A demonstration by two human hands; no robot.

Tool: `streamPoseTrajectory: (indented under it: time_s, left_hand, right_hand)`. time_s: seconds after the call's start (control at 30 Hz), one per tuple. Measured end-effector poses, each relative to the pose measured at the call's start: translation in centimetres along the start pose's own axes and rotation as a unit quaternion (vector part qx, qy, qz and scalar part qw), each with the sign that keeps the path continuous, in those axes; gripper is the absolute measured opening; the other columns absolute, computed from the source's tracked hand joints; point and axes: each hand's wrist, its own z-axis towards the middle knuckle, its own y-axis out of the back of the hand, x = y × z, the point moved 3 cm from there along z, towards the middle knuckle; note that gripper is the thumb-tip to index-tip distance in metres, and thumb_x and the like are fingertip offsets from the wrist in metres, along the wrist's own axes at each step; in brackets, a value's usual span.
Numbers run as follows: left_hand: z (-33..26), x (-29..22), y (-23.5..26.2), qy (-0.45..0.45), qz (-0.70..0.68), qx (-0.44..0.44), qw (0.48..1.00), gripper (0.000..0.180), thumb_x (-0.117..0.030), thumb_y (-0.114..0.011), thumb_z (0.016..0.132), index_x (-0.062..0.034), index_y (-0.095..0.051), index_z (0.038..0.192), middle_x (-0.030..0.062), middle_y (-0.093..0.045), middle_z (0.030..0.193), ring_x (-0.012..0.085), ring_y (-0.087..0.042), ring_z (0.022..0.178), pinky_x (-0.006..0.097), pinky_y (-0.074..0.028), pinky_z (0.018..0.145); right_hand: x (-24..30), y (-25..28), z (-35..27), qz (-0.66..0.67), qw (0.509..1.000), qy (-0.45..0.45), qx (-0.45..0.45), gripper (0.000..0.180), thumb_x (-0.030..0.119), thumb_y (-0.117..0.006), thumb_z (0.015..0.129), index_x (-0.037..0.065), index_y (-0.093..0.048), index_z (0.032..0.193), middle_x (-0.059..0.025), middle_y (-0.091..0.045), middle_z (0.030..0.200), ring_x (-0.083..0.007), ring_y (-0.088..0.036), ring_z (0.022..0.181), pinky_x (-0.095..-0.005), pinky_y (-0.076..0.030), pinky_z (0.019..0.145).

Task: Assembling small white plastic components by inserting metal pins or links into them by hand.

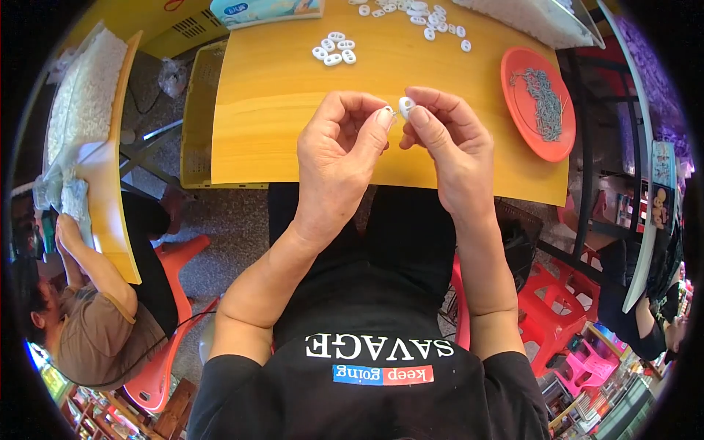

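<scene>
Both my hands are raised over the near part of the yellow table (271, 147), fingertips almost meeting. Between thumb and forefinger, my right hand (458, 150) pinches a small white oval plastic piece with holes (405, 106). My left hand (337, 147) is closed in a pinch close beside it. A tiny thin metal piece (394, 114) shows at the left fingertips, pointing toward the white piece; most of it is hidden by the fingers. Beyond my left hand lies a small group of similar white pieces (335, 48).
A red plate (518, 121) with many small grey metal pieces (546, 106) sits at the right edge. Loose white pieces (418, 10) and a blue-white packet (264, 10) lie at the back. Another person (103, 315) works at a table on the left.
</scene>
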Motion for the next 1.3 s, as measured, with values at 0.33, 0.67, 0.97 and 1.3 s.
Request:
streamPoseTrajectory:
  time_s: [0.33,0.67,0.97,1.3]
  left_hand:
    - [-0.2,0.0,-0.3,0.007,-0.033,0.002,0.999,0.01,-0.007,-0.064,0.094,0.0003,-0.06,0.1,0.0033,-0.065,0.088,0.0068,-0.061,0.075,0.022,-0.051,0.069]
    - [-0.1,1.1,0.4,0.042,-0.112,-0.003,0.993,0.011,-0.006,-0.066,0.093,0.0011,-0.063,0.101,0.0059,-0.067,0.086,0.0099,-0.063,0.074,0.022,-0.052,0.069]
    - [0.6,0.7,0.1,-0.004,-0.081,0.064,0.995,0.022,-0.014,-0.063,0.096,0.0004,-0.061,0.113,0.0073,-0.064,0.105,0.0124,-0.06,0.095,0.027,-0.049,0.084]
    - [0.1,1.4,-0.9,-0.059,-0.101,0.171,0.978,0.032,-0.026,-0.046,0.104,-0.0022,-0.06,0.12,0.0103,-0.053,0.123,0.0183,-0.051,0.113,0.03,-0.043,0.093]
  right_hand:
    - [0.7,-0.6,-0.4,-0.102,0.99,0.094,0.001,0.02,0.005,-0.065,0.093,-0.003,-0.065,0.112,-0.0051,-0.069,0.096,-0.0089,-0.063,0.083,-0.022,-0.052,0.072]
    - [0.0,-1.0,-0.4,-0.075,0.995,0.068,0.019,0.02,0.004,-0.062,0.095,-0.004,-0.065,0.112,-0.0066,-0.068,0.093,-0.0105,-0.064,0.08,-0.0235,-0.054,0.073]
    - [0.3,0.0,0.5,0.061,0.998,0.004,0.013,0.035,0.012,-0.065,0.095,-0.003,-0.055,0.125,-0.0077,-0.067,0.096,-0.0125,-0.062,0.081,-0.027,-0.053,0.076]
    - [0.6,-1.7,-1.0,0.138,0.987,-0.07,0.05,0.065,0.003,-0.059,0.094,0.007,-0.026,0.151,-0.013,-0.062,0.11,-0.0186,-0.063,0.096,-0.0322,-0.055,0.082]
